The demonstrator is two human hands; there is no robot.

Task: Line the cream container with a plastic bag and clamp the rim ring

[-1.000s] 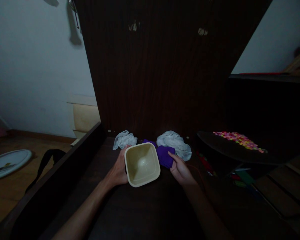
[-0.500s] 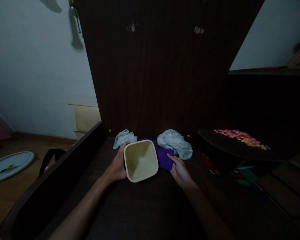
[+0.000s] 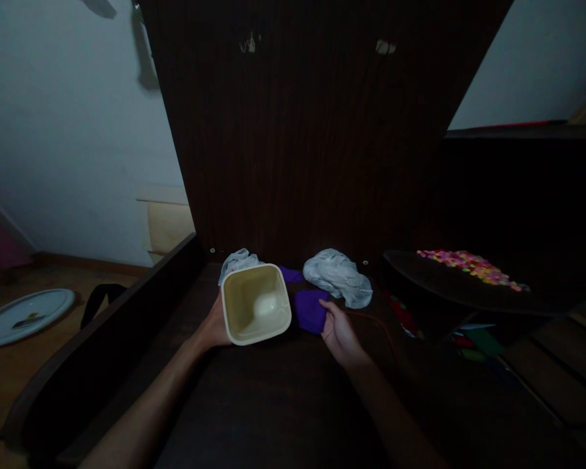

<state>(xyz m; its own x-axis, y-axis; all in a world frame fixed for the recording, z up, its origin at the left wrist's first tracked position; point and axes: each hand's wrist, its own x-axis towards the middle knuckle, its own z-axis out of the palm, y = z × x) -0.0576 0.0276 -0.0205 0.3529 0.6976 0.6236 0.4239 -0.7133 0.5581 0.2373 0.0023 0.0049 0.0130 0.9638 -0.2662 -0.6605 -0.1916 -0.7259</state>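
My left hand (image 3: 217, 326) is closed on the left side of a cream square container (image 3: 256, 303), tilted so that its bare inside faces me; most of the fingers are hidden behind it. In my right hand (image 3: 340, 331) a folded purple cloth (image 3: 311, 311) is pinched between thumb and fingers, just right of the container. Behind the container lies another purple piece (image 3: 291, 274), partly covered. A crumpled whitish plastic bag (image 3: 338, 277) rests beyond the purple cloth, and a smaller one (image 3: 239, 260) sits behind the container on the left.
A dark wooden panel (image 3: 297, 143) rises at the back, and a low dark rail (image 3: 127, 319) bounds the left. On the right, a dark shelf (image 3: 420, 280) carries a string of pink and yellow beads or flowers (image 3: 471, 267). A white round lid (image 3: 27, 318) lies on the floor.
The container has moved left and slightly up, and its opening is turned a little differently. My right hand has shifted slightly left with the purple cloth. More of the rear purple piece shows.
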